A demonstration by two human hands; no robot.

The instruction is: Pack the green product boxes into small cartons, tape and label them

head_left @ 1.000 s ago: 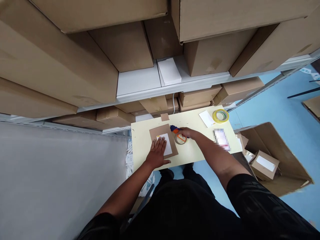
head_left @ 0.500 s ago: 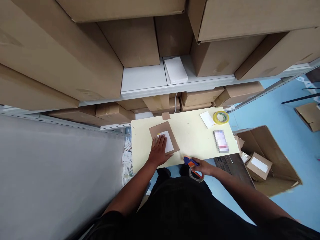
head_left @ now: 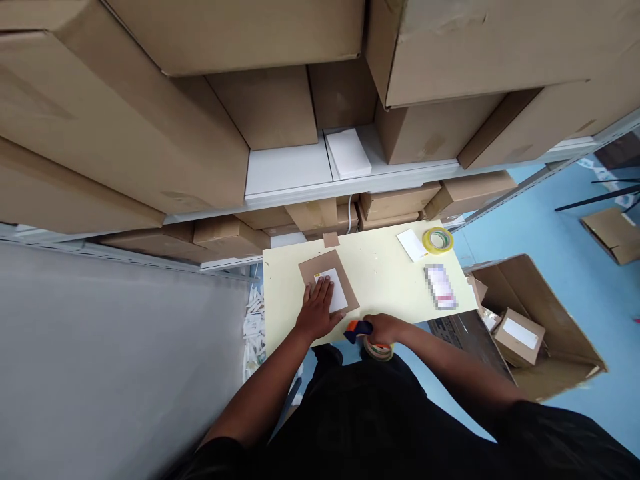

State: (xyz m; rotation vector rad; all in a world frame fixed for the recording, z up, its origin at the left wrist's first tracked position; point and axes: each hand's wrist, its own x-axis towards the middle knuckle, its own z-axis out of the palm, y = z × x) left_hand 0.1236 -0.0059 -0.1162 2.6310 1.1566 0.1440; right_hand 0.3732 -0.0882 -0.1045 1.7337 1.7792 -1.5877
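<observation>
My left hand lies flat with its fingers spread on a white label that rests on a flat brown cardboard piece. Under these is the pale yellow tabletop. My right hand is wrapped around the handle of an orange and blue tape dispenser, with a tape roll hanging below the hand. The dispenser's front end is at the near edge of the table, just right of my left wrist and close to the cardboard's near corner.
On the table's right stand a yellow tape roll, a white paper stack and a blurred phone. A large open carton with a small labelled box is on the floor at right. Shelves of cardboard boxes rise ahead.
My right hand has brought the tape dispenser left, closer to the cardboard piece and my left hand. The left hand stays pressed on the label. The view has tilted slightly.
</observation>
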